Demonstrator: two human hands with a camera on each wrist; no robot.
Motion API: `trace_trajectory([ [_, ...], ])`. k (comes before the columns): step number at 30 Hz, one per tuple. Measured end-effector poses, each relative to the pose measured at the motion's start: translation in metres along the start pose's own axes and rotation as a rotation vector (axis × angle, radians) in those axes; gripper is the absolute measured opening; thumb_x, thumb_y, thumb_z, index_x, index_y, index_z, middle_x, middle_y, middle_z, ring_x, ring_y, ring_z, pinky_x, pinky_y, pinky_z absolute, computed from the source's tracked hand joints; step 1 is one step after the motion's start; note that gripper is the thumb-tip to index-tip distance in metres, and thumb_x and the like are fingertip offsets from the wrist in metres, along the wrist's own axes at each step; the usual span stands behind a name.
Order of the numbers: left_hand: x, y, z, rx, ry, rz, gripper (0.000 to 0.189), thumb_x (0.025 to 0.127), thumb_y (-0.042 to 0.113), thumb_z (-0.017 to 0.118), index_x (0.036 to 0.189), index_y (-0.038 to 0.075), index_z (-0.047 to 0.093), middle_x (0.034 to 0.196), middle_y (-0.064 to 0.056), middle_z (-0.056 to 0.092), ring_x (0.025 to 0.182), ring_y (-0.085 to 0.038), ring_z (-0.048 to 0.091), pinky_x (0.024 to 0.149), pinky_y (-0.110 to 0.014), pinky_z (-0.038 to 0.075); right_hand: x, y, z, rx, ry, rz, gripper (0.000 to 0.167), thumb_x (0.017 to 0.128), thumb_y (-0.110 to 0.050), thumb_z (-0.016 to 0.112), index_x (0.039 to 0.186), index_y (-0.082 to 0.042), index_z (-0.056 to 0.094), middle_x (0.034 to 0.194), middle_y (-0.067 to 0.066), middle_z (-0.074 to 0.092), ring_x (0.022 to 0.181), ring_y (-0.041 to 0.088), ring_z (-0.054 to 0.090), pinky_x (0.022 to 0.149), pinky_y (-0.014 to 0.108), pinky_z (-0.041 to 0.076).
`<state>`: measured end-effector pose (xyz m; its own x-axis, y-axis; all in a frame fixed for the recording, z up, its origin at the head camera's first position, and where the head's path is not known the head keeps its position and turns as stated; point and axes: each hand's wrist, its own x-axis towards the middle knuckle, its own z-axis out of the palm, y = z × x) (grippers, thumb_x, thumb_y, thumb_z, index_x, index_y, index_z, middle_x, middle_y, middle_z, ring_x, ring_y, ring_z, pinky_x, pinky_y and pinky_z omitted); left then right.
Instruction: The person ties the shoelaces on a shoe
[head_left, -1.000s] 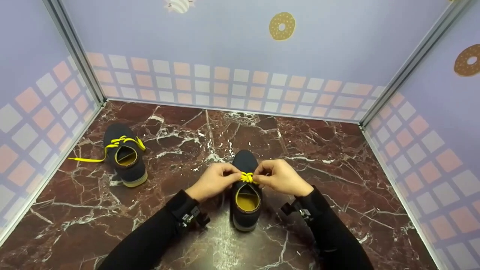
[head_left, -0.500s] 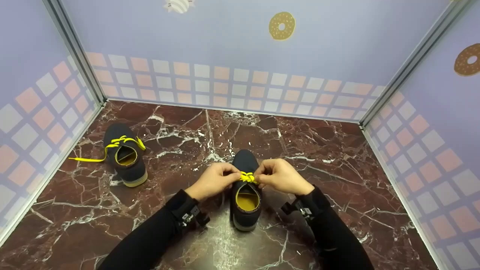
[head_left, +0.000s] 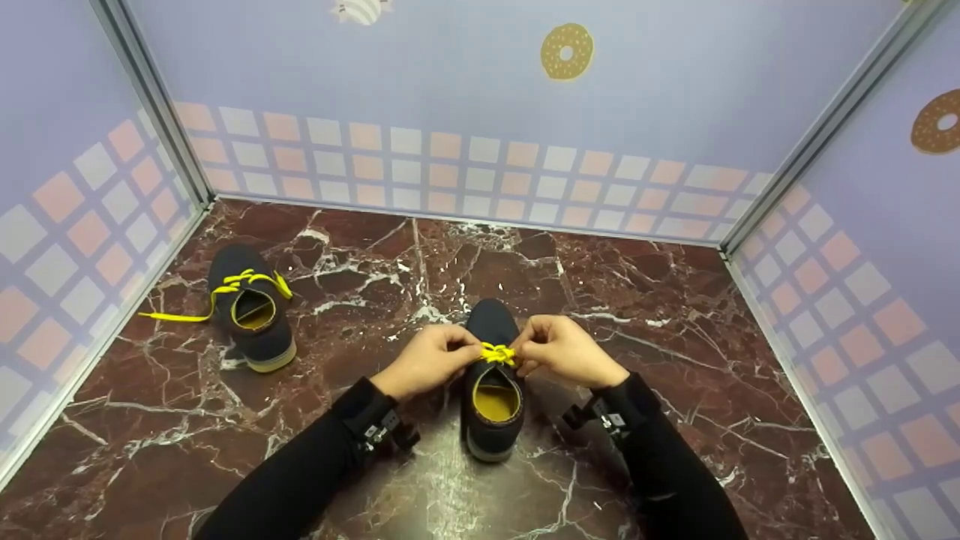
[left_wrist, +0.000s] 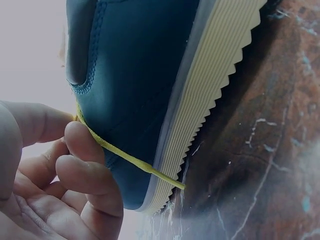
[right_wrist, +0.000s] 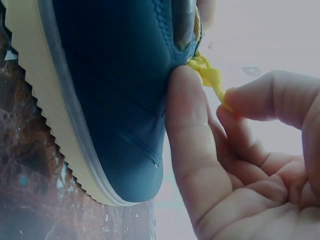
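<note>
A dark sneaker point(head_left: 491, 319) with a yellow insole stands toe away from me, between both hands. Its yellow shoelace point(head_left: 497, 354) forms a bow-like knot over the tongue. On the left, my left hand point(head_left: 431, 361) pinches the lace between thumb and forefinger; a loose lace end point(left_wrist: 127, 158) hangs down the shoe's side in the left wrist view. From the right, my right hand point(head_left: 574, 354) pinches a yellow lace loop point(right_wrist: 211, 77) between its thumb and a finger. The right forefinger point(right_wrist: 187, 115) stretches straight along the shoe's side, its tip just below the knot.
A second dark sneaker point(head_left: 259, 349) stands at the left, its yellow lace trailing out to the side. The reddish-brown marbled surface point(head_left: 637, 450) is bounded by a lilac back wall point(head_left: 450, 75) and side walls with checked prints.
My right hand has shifted slightly outward to the right, and its fingers have moved a little away from the knot. The left hand and both shoes stay nearly where they were.
</note>
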<state>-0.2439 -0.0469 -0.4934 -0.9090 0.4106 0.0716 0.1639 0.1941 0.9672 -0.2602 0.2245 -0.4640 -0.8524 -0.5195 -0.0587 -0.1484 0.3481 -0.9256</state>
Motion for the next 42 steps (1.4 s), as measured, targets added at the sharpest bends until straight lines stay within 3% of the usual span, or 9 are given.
trace_trajectory([
  [12, 0.0010, -0.0024, 0.0002, 0.007, -0.003, 0.052, 0.017, 0.106, 0.013, 0.074, 0.105, -0.002, 0.081, 0.072, 0.001, 0.064, 0.059, -0.010, 0.055, 0.050, -0.020, 0.045, -0.0005, -0.0011, -0.0002, 0.015, 0.004, 0.019, 0.010, 0.102, -0.002, 0.066, 0.106, 0.008, 0.069, 0.105, 0.015, 0.081, 0.083, 0.026, 0.081, 0.086, 0.060, 0.066],
  [22, 0.0015, -0.0016, 0.0021, 0.034, 0.012, 0.059, 0.020, 0.102, 0.024, 0.084, 0.105, 0.005, 0.079, 0.097, -0.001, 0.074, 0.074, -0.011, 0.061, 0.064, -0.022, 0.053, -0.0002, -0.0033, 0.0019, 0.008, 0.014, -0.001, 0.016, 0.100, -0.004, 0.071, 0.106, 0.011, 0.070, 0.101, 0.014, 0.081, 0.083, 0.026, 0.080, 0.085, 0.060, 0.067],
  [32, 0.0011, -0.0025, 0.0066, -0.007, 0.040, 0.073, 0.015, 0.102, 0.016, 0.081, 0.104, 0.001, 0.080, 0.091, -0.002, 0.070, 0.069, -0.010, 0.057, 0.059, -0.021, 0.049, -0.0013, -0.0049, 0.0023, -0.013, -0.004, -0.016, 0.012, 0.101, -0.004, 0.071, 0.106, 0.007, 0.073, 0.100, 0.013, 0.081, 0.082, 0.025, 0.079, 0.085, 0.063, 0.066],
  [42, -0.0002, -0.0002, 0.0015, -0.030, 0.017, 0.051, 0.014, 0.104, 0.015, 0.078, 0.107, 0.002, 0.084, 0.081, 0.002, 0.068, 0.060, -0.011, 0.055, 0.053, -0.021, 0.047, -0.0011, -0.0051, 0.0015, -0.008, -0.018, -0.028, 0.012, 0.101, -0.003, 0.071, 0.106, 0.008, 0.072, 0.100, 0.013, 0.081, 0.083, 0.025, 0.079, 0.086, 0.064, 0.065],
])
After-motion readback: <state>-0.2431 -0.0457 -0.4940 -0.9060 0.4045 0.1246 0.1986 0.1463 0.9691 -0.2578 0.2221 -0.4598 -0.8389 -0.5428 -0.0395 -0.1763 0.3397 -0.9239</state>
